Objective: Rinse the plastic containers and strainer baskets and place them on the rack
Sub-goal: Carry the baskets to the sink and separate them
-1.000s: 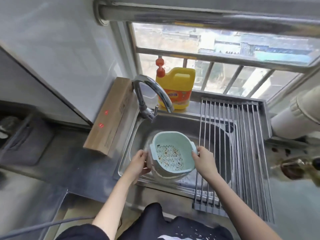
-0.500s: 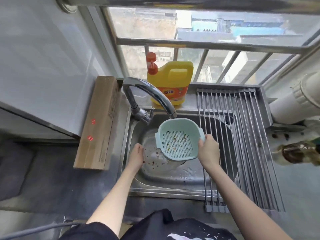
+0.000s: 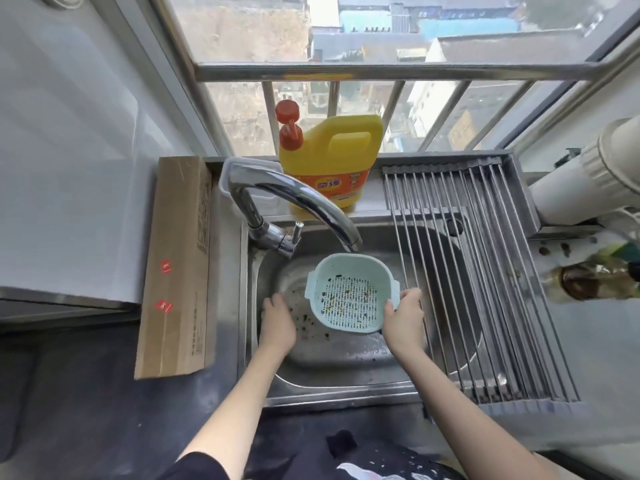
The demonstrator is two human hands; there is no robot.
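A pale green strainer basket [image 3: 349, 294] with food bits on its slotted bottom hangs over the sink [image 3: 332, 372], just below the faucet spout [image 3: 304, 199]. My right hand [image 3: 403, 320] grips its right handle. Under it and to the left, a clear plastic container [image 3: 299, 318] speckled with scraps sits in the sink. My left hand [image 3: 277, 323] holds that container's left rim, fingers curled down over it. The roll-up metal rack [image 3: 485, 271] spans the sink's right side with nothing on it. No water runs.
A yellow detergent bottle [image 3: 332, 161] stands on the ledge behind the faucet, beside a clear plastic box [image 3: 227, 176]. A long cardboard box [image 3: 180, 265] lies left of the sink. A white pipe [image 3: 588, 181] and a blurred bottle [image 3: 588, 278] are at the right.
My right hand has lifted the green strainer out of the clear container and toward the faucet. My left hand stays on the container in the sink.
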